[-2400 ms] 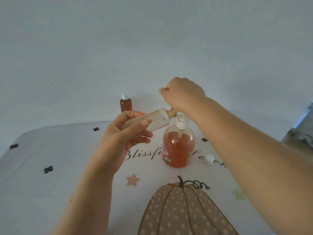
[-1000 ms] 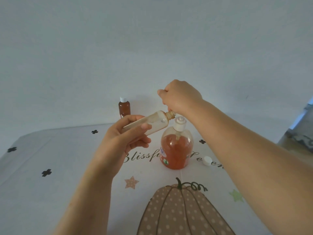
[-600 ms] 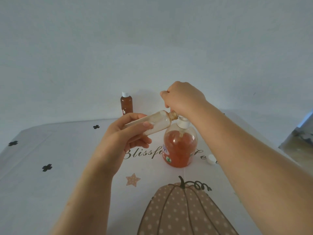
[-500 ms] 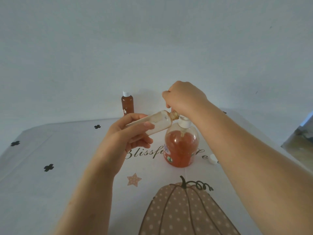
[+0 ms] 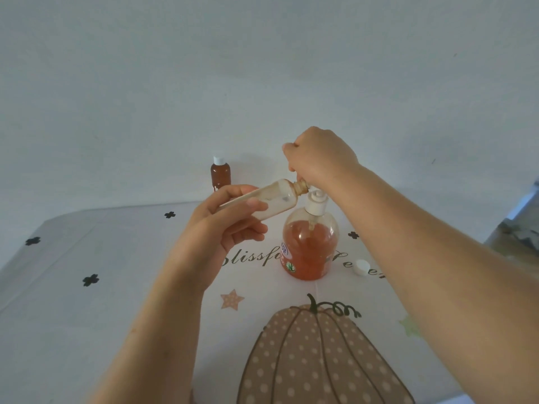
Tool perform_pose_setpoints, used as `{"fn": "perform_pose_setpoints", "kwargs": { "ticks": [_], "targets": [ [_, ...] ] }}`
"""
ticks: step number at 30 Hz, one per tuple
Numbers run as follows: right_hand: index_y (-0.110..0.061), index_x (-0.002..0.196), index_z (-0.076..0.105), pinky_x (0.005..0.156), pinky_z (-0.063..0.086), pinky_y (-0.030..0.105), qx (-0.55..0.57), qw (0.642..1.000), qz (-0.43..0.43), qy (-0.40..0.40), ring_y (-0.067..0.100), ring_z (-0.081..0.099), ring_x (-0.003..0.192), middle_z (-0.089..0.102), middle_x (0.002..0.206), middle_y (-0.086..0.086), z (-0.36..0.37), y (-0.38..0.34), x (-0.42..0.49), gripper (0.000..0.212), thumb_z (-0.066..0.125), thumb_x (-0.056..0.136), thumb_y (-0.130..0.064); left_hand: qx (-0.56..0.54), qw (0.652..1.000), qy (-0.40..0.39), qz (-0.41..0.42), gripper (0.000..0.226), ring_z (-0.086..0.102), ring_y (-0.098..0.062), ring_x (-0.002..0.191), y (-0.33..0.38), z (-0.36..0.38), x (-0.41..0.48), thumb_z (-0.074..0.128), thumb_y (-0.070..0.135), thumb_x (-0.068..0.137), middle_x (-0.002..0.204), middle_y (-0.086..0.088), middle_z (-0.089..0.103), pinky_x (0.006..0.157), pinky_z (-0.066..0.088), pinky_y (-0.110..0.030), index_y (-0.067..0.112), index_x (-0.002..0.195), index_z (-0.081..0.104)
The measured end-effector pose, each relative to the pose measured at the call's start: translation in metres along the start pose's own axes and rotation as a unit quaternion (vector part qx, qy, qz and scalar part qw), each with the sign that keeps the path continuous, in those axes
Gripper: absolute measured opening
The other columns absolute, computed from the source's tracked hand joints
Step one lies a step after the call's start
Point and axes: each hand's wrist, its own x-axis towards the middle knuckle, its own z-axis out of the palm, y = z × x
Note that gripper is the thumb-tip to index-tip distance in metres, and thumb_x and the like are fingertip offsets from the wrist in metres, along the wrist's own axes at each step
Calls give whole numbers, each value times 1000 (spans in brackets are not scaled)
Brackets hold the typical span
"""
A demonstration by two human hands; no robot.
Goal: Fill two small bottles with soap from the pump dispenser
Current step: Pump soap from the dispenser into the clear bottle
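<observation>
A round pump dispenser (image 5: 310,246) half full of orange soap stands mid-table. My right hand (image 5: 318,157) is curled over its pump head, which is hidden under the fist; only the white collar shows. My left hand (image 5: 224,231) grips a small clear bottle (image 5: 275,201), tilted almost flat, its open neck held up against the pump under my right hand. The clear bottle looks nearly empty. A second small bottle (image 5: 220,174), brown with soap and capped white, stands at the far table edge by the wall.
A loose white cap (image 5: 361,267) lies on the tablecloth (image 5: 116,287) right of the dispenser. The cloth carries a pumpkin print, stars and black clover marks. A grey wall rises behind the table. The table's right edge drops off near dark clutter (image 5: 522,237).
My right fist has risen a little above the dispenser collar since half a second ago. My left hand keeps the clear bottle's neck at the pump. The far bottle and cap stay put.
</observation>
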Motion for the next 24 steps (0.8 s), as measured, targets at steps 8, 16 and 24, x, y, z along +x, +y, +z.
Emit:
{"fn": "perform_pose_setpoints", "kwargs": {
  "ticks": [8,16,24],
  "targets": [
    [-8,99,70,70,49,32,-19,999,-19,-36,29,71,89,75,91,7,-2,-3,2,27,48,97,-24,-2,1000,-3,3,30,65,-23,66,-1,-1,1,65,19,78,92,-10,71,62,55,-29,6,105,64],
    [-9,97,71,62,44,29,-13,999,-1,-51,27,68,78,74,89,7,11,4,6,24,50,93,-20,16,1000,9,-3,32,65,-23,64,-6,-5,6,65,20,77,92,-14,70,61,56,-29,4,104,66],
    [-10,94,73,64,45,30,-4,998,9,-54,27,70,84,73,88,5,17,9,10,23,52,91,-19,22,1000,21,5,27,64,-23,63,-10,-5,7,65,21,77,89,-13,70,60,55,-29,5,99,67]
  ]
}}
